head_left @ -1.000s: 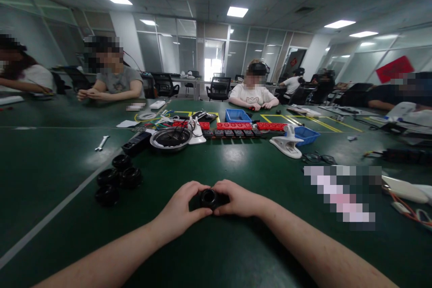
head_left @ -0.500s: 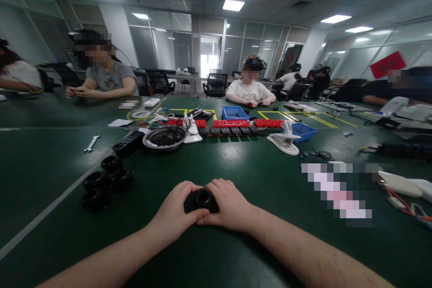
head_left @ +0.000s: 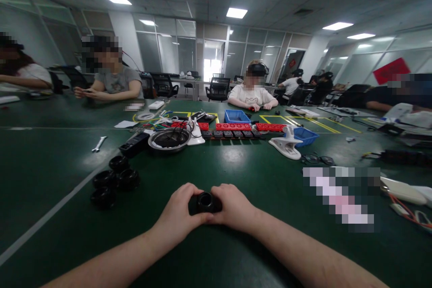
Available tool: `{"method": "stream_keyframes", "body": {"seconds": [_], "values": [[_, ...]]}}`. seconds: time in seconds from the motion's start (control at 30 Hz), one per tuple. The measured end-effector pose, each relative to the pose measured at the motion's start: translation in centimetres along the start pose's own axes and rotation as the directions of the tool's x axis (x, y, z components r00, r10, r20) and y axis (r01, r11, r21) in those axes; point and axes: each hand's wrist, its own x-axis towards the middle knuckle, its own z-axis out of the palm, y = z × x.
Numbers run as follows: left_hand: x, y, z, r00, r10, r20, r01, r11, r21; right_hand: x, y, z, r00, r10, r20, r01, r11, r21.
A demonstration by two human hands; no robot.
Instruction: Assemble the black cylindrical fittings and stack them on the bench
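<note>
Right in front of me a black round part point(head_left: 205, 202) with a hole in its top sits low at the table's surface. My left hand point(head_left: 182, 207) wraps its left side, with fingers at the far edge and thumb along the near edge. From the other side my right hand point(head_left: 232, 204) closes around it, fingers curled and the thumb meeting the left one. Most of the part's outer wall is hidden by my hands. To the left stands a cluster of several similar black hollow parts point(head_left: 128, 179), apart from my hands.
A wrench point(head_left: 99, 144) lies at the left. Beyond my hands are a metal bowl point(head_left: 168, 139) with cables, red strips point(head_left: 232, 126), blue bins point(head_left: 236, 115) and a white clamp stand point(head_left: 286, 144). Eyeglasses point(head_left: 317, 159) lie at the right. Other people sit around the green table point(head_left: 236, 171).
My right hand's fingers have drawn back and curled more at the far side of the black part. The whole view has shifted slightly, with things appearing lower and farther right.
</note>
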Motion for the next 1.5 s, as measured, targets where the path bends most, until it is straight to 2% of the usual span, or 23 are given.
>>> {"method": "stream_keyframes", "body": {"seconds": [0.1,0.17,0.27,0.43,0.5,0.57,0.67,0.77,0.87,0.93,1.03,1.23,1.3,1.37,1.43,1.5], "values": [[0.1,-0.2,0.1,1.000,-0.026,-0.016,0.027,0.999,0.019,-0.2,-0.8,0.5,0.997,0.021,-0.075,-0.032,0.989,-0.144],[0.2,-0.3,0.1,1.000,-0.020,-0.008,0.020,1.000,0.012,-0.3,-0.9,0.4,0.997,-0.003,-0.076,-0.006,0.992,-0.128],[0.3,-0.3,0.1,1.000,0.012,0.014,-0.011,1.000,-0.027,-0.3,-0.4,-0.3,0.997,-0.053,-0.051,0.055,0.998,0.035],[0.4,-0.3,-0.1,0.996,0.072,0.053,-0.066,0.992,-0.103,0.2,1.4,-1.6,0.974,-0.195,0.111,0.153,0.938,0.311],[0.4,-0.3,-0.1,0.994,0.089,0.059,-0.082,0.990,-0.116,0.4,2.0,-1.7,0.961,-0.235,0.143,0.164,0.907,0.387],[0.3,-0.3,-0.1,0.994,0.093,0.056,-0.086,0.989,-0.116,0.5,2.3,-1.4,0.964,-0.217,0.152,0.133,0.892,0.432],[0.3,-0.3,0.0,0.996,0.077,0.035,-0.074,0.993,-0.095,0.5,2.0,-0.6,0.988,-0.108,0.114,0.054,0.916,0.397],[0.2,-0.3,0.0,0.999,0.045,-0.008,-0.045,0.997,-0.062,0.3,1.1,0.1,1.000,-0.013,0.019,0.008,0.973,0.232],[0.1,-0.3,0.1,1.000,0.015,-0.019,-0.016,0.999,-0.041,0.1,0.1,0.5,0.997,0.018,-0.073,-0.017,1.000,0.014],[0.1,-0.3,0.0,1.000,0.012,-0.004,-0.012,0.999,-0.040,0.0,-0.2,0.6,0.995,0.002,-0.098,-0.008,0.998,-0.062],[0.1,0.1,-0.2,0.999,0.037,0.020,-0.035,0.997,-0.061,-0.2,0.0,0.3,0.994,-0.063,-0.085,0.063,0.998,-0.005],[0.3,0.1,-0.4,0.993,0.095,0.076,-0.087,0.991,-0.099,0.3,2.1,-1.0,0.975,-0.213,0.062,0.193,0.953,0.235],[0.4,-0.1,-0.3,0.991,0.107,0.082,-0.099,0.990,-0.102,0.6,2.6,-1.2,0.963,-0.258,0.080,0.226,0.931,0.286],[0.4,-0.1,-0.3,0.992,0.098,0.079,-0.090,0.991,-0.100,0.7,2.6,-1.0,0.968,-0.234,0.092,0.195,0.931,0.307],[0.4,-0.1,-0.2,0.996,0.068,0.059,-0.063,0.994,-0.086,0.6,2.1,-0.6,0.988,-0.127,0.088,0.099,0.958,0.269],[0.5,0.0,-0.1,0.999,0.037,0.025,-0.036,0.997,-0.070,0.5,1.3,-0.1,1.000,-0.007,0.029,0.003,0.988,0.152]]}}
